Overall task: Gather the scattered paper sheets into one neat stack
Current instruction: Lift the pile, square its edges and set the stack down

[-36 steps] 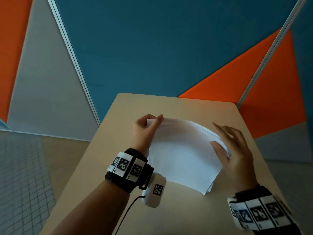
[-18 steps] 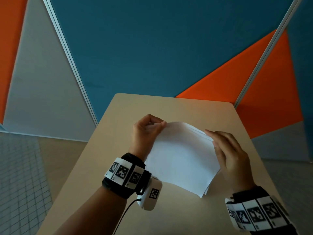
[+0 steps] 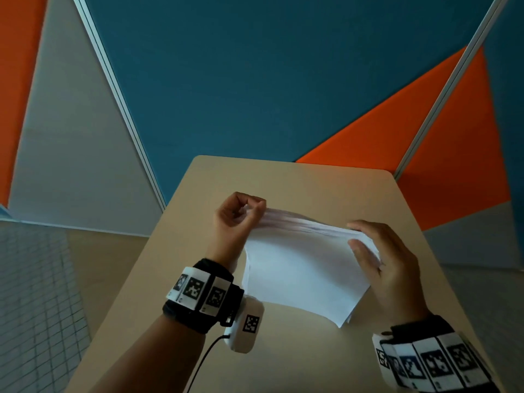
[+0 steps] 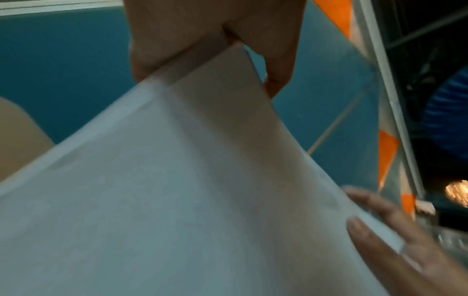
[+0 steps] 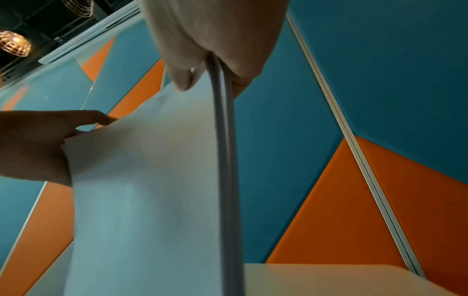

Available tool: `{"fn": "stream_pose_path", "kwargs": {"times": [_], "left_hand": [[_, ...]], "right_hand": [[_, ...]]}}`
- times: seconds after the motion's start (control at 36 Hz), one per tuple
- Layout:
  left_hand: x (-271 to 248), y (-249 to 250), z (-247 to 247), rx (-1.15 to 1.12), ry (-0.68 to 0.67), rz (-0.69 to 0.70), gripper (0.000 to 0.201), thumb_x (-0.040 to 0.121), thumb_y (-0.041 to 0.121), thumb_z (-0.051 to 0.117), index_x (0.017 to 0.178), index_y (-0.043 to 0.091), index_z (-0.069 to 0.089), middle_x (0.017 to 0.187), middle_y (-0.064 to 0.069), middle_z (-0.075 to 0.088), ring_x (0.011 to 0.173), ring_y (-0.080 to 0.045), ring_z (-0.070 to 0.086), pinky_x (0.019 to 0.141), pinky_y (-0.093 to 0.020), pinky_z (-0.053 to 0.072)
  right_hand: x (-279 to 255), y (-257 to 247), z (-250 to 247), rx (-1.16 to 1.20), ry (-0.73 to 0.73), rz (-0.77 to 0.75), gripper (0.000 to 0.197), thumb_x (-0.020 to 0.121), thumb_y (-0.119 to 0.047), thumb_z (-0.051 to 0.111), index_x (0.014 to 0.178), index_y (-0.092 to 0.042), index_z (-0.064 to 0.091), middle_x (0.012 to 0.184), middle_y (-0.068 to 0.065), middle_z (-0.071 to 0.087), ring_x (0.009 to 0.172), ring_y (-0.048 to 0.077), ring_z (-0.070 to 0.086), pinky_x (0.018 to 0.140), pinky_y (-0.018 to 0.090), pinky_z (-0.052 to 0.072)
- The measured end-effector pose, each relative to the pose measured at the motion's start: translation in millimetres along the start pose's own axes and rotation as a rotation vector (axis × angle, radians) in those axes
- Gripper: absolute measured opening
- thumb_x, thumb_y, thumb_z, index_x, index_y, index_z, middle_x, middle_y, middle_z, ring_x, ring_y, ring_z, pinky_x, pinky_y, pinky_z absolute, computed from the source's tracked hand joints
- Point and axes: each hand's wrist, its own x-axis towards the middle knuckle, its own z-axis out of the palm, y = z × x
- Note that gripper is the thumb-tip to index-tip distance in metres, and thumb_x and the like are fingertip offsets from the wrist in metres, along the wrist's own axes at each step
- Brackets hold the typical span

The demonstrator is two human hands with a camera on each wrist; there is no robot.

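Note:
A stack of white paper sheets (image 3: 303, 268) is held tilted over the beige table (image 3: 297, 180), its lower corner close to the tabletop. My left hand (image 3: 252, 208) pinches the stack's upper left corner with curled fingers; the left wrist view shows this corner of the paper (image 4: 190, 190) between thumb and fingers (image 4: 278, 60). My right hand (image 3: 360, 234) grips the right edge, thumb in front and fingers behind. In the right wrist view the sheet edges (image 5: 222, 160) run between thumb and fingers, slightly fanned. The sheets' top edges are not flush.
The table is small, with rounded far corners and an edge close on each side. Blue, orange and grey partition panels (image 3: 255, 80) stand just behind it. Tiled floor (image 3: 34, 293) lies to the left. A cable hangs from the left wrist camera (image 3: 246, 324).
The stack has been tipped up, so its top edge now shows nearly edge-on. My left hand has curled tighter on the corner, and my right hand has closed its thumb over the right edge.

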Motion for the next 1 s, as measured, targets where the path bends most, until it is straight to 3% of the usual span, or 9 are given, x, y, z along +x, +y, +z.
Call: {"fn": "stream_pose_path", "kwargs": {"times": [0.08,0.19,0.36,0.5,0.56,0.64,0.75,0.83,1.0], "left_hand": [[-4,-3,6,0.062,0.054,0.028,0.015,0.074,0.017,0.069,0.072,0.022,0.055,0.076,-0.003,0.058,0.073,-0.015,0.054,0.068,-0.024,0.044],[0,-3,10,0.002,0.18,-0.014,0.023,0.084,-0.001,0.056,0.078,0.021,0.053,0.068,-0.005,0.053,0.065,-0.015,0.048,0.06,-0.018,0.039],[2,-7,8,0.068,0.186,0.017,0.013,0.08,0.01,0.067,0.076,0.015,0.056,0.058,0.009,0.053,0.05,-0.001,0.043,0.051,-0.01,0.037],[5,-9,3,0.02,0.197,-0.018,0.02,0.085,-0.002,0.054,0.08,0.017,0.055,0.069,-0.003,0.061,0.058,-0.005,0.063,0.061,-0.02,0.05],[6,-8,0,-0.047,0.121,-0.01,0.008,0.083,0.014,0.06,0.088,0.017,0.055,0.074,-0.003,0.065,0.064,-0.006,0.065,0.067,-0.022,0.051],[9,-15,-15,-0.057,-0.129,-0.073,0.048,0.069,0.036,0.062,0.112,0.02,0.05,0.1,-0.001,0.066,0.09,-0.007,0.06,0.079,-0.017,0.048],[5,-29,-28,0.104,-0.286,-0.232,0.068,0.054,0.028,0.079,0.117,0.02,0.054,0.112,-0.003,0.065,0.103,-0.012,0.063,0.096,-0.036,0.051],[2,-33,-29,0.193,-0.289,-0.231,0.056,0.059,0.025,0.079,0.111,0.009,0.063,0.111,-0.013,0.07,0.105,-0.024,0.066,0.099,-0.048,0.05],[4,-24,-22,0.232,-0.387,-0.3,0.028,0.073,0.008,0.073,0.099,0.019,0.07,0.098,0.005,0.075,0.098,-0.011,0.069,0.087,-0.022,0.055]], "right_hand": [[0,-2,0,-0.036,-0.09,-0.054,0.037,0.088,-0.018,0.055,0.124,-0.015,0.053,0.109,-0.002,0.062,0.103,0.0,0.054,0.091,0.002,0.039],[1,-1,-1,-0.047,-0.066,-0.058,0.031,0.089,-0.015,0.052,0.118,-0.013,0.063,0.103,0.008,0.066,0.095,0.007,0.058,0.081,0.01,0.043],[-3,-1,-4,-0.055,-0.099,-0.049,0.034,0.088,-0.016,0.055,0.122,-0.014,0.06,0.107,0.008,0.065,0.098,0.01,0.059,0.083,0.016,0.046],[-3,-2,-2,-0.023,-0.063,-0.017,0.026,0.089,-0.015,0.053,0.11,-0.009,0.067,0.099,0.008,0.066,0.094,0.006,0.058,0.081,0.013,0.045],[-2,-1,-3,0.007,-0.016,0.022,0.023,0.089,-0.012,0.053,0.104,-0.006,0.069,0.095,0.008,0.067,0.092,0.006,0.058,0.082,0.011,0.044],[2,3,-4,0.064,0.037,0.07,0.02,0.088,-0.011,0.054,0.1,-0.005,0.069,0.096,0.009,0.069,0.093,0.008,0.06,0.084,0.01,0.045],[4,2,-7,0.254,0.099,0.196,0.029,0.082,-0.02,0.065,0.109,-0.027,0.058,0.095,-0.026,0.066,0.093,-0.004,0.06,0.082,0.003,0.044],[4,12,-7,0.691,0.065,0.457,0.059,0.071,-0.017,0.073,0.119,-0.038,0.047,0.091,-0.015,0.071,0.092,0.003,0.063,0.081,0.011,0.051],[-8,24,-6,0.949,-0.29,0.771,0.047,0.063,-0.019,0.083,0.105,-0.024,0.062,0.096,-0.01,0.076,0.097,0.004,0.068,0.071,0.015,0.057]]}}
